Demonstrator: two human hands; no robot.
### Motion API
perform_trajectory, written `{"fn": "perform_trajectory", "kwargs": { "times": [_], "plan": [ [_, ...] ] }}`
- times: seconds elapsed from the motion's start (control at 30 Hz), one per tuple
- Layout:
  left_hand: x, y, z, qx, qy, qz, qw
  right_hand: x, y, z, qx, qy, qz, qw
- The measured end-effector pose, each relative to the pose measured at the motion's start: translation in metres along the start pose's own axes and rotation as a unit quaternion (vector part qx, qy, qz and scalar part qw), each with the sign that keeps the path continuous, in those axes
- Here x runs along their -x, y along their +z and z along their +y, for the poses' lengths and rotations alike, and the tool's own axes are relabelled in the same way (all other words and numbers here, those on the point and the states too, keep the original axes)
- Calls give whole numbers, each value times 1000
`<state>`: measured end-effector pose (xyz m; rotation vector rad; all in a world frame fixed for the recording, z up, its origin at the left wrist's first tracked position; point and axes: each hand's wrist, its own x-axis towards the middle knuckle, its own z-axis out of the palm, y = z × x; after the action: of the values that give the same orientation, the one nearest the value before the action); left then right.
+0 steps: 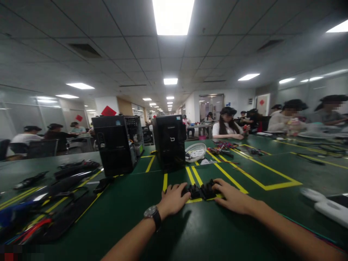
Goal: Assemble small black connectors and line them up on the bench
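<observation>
Both hands rest low on the green desk, meeting over a small black part that lies on a yellow tape line. The left hand, a watch on its wrist, curls its fingers against the part's left end; the right hand closes its fingers on the right end, so the piece is steadied from both sides. Beyond it stand two black computer cases, apart from each other, with a white basket just beside the right one. Other people sit farther along the desk.

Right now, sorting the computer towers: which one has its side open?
The left tower: its side panel is off, showing parts inside. The right tower is closed.
</observation>
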<state>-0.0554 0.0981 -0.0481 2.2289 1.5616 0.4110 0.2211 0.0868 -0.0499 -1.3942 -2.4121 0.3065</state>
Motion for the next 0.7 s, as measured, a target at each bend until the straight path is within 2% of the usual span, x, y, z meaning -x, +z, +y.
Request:
{"fn": "perform_trajectory", "kwargs": {
  "times": [0.1, 0.2, 0.27, 0.37, 0.43, 0.5, 0.53, 0.63, 0.7],
  "plan": [
    [-36, 36, 52, 14, 35, 4, 999, 29, -28, 47, 24, 58, 3, 998],
    [-59, 62, 92, 25, 51, 9, 998, 54, -50, 78, 46, 96, 7, 994],
    [-65, 69, 111, 31, 57, 8, 998, 68, -61, 89, 60, 110, 16, 992],
    [-60, 62, 128, 29, 93, 33, 995, 88, -72, 90, 90, 138, 61, 984],
    [-43, 47, 131, 14, 167, 95, 981, 104, -74, 85, 106, 170, 85, 976],
    [-14, 33, 123, 0, 248, 136, 959, 119, -71, 77, 105, 192, 83, 972],
    [6, 29, 115, 2, 273, 120, 954, 126, -68, 73, 97, 196, 73, 973],
    [76, 28, 77, 27, 287, 43, 957, 141, -56, 64, 75, 184, 47, 979],
    [124, 32, 47, 98, 255, 50, 961, 143, -48, 59, 84, 181, 50, 979]
  ]
}}
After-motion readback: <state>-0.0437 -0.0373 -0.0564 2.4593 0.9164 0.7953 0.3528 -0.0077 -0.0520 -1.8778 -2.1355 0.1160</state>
